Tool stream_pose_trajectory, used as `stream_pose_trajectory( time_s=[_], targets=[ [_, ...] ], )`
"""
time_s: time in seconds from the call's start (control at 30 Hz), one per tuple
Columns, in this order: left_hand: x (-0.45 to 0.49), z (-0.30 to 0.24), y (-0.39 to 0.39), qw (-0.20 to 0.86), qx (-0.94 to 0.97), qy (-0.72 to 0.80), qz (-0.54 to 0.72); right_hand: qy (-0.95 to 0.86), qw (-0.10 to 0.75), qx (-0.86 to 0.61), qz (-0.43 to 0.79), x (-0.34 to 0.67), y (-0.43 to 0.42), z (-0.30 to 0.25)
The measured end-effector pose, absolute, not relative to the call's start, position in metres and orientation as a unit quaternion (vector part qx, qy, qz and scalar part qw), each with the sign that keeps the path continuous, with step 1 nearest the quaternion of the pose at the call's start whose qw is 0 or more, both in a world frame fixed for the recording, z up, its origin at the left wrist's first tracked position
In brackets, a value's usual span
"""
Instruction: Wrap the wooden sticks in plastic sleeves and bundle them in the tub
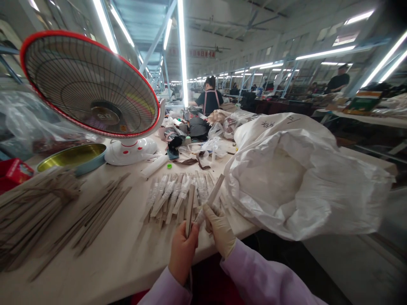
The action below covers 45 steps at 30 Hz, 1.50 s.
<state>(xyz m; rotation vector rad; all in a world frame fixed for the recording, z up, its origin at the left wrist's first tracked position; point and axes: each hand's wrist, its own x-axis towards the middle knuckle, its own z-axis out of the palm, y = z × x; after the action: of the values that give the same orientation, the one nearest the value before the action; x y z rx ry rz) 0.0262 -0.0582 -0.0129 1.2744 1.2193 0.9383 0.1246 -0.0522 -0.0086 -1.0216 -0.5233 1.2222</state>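
Note:
My bare left hand (pixel 183 250) is closed around a narrow beige strip (pixel 190 203) that stands up out of the fist. In its light glove, my right hand (pixel 221 229) pinches a second beige strip (pixel 216 188), tilted up to the right, with whitish wrapping round its lower part. The two strips come close together between my hands; whether they are joined there is hidden. Just beyond lies a row of short strip bundles (pixel 165 197) wrapped in white. Long loose strips (pixel 103 216) rest on the table to the left, beside a thicker tied bundle (pixel 34 207).
A red-rimmed fan (pixel 92 84) stands at the back left beside a gold-lined basin (pixel 74 156). On the right, a large open white sack (pixel 305 182) hangs over the table (pixel 127 271) edge. Plastic bags and scraps clutter the back. Another person (pixel 210 97) sits further off.

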Motion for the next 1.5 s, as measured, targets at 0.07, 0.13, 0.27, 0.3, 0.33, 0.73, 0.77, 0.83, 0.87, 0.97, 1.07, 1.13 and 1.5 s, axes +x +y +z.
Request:
stream_pose_trajectory(
  time_s=[0.07,0.13,0.27,0.3,0.33,0.73,0.77,0.83,0.87,0.97,1.07,1.13,1.5],
  targets=[
    [0.036,-0.014,-0.055,0.534,0.531,0.517,0.407,-0.243,0.665,-0.456,0.539,0.131,-0.048,-0.014],
    [0.046,-0.014,-0.049,0.530,0.530,0.512,0.419,-0.259,0.658,-0.463,0.535,0.142,-0.042,-0.017],
    [0.065,-0.014,-0.028,0.572,0.498,0.493,0.425,-0.218,0.693,-0.475,0.497,0.172,-0.029,-0.015],
    [0.067,-0.015,-0.024,0.590,0.480,0.492,0.423,-0.192,0.700,-0.472,0.501,0.179,-0.027,-0.014],
    [0.068,-0.015,-0.020,0.606,0.461,0.493,0.420,-0.168,0.702,-0.464,0.513,0.187,-0.025,-0.012],
    [0.048,0.009,-0.050,0.702,0.480,0.417,0.320,-0.357,0.671,-0.457,0.461,0.170,-0.057,0.002],
    [0.049,0.011,-0.050,0.726,0.461,0.406,0.310,-0.381,0.670,-0.462,0.440,0.168,-0.059,0.004],
    [0.049,0.011,-0.052,0.747,0.430,0.400,0.312,-0.407,0.667,-0.478,0.402,0.168,-0.063,0.005],
    [0.049,0.010,-0.053,0.738,0.430,0.409,0.323,-0.410,0.665,-0.490,0.387,0.169,-0.064,0.005],
    [0.046,0.008,-0.055,0.614,0.522,0.452,0.381,-0.380,0.640,-0.540,0.392,0.174,-0.064,0.001],
    [0.039,0.009,-0.056,0.436,0.659,0.446,0.420,-0.316,0.607,-0.508,0.523,0.176,-0.063,-0.004],
    [0.033,0.012,-0.057,0.380,0.704,0.424,0.425,-0.308,0.571,-0.457,0.609,0.175,-0.063,-0.006],
    [0.022,0.014,-0.049,0.633,0.499,0.463,0.369,-0.408,0.599,-0.540,0.427,0.164,-0.065,0.003]
  ],
)
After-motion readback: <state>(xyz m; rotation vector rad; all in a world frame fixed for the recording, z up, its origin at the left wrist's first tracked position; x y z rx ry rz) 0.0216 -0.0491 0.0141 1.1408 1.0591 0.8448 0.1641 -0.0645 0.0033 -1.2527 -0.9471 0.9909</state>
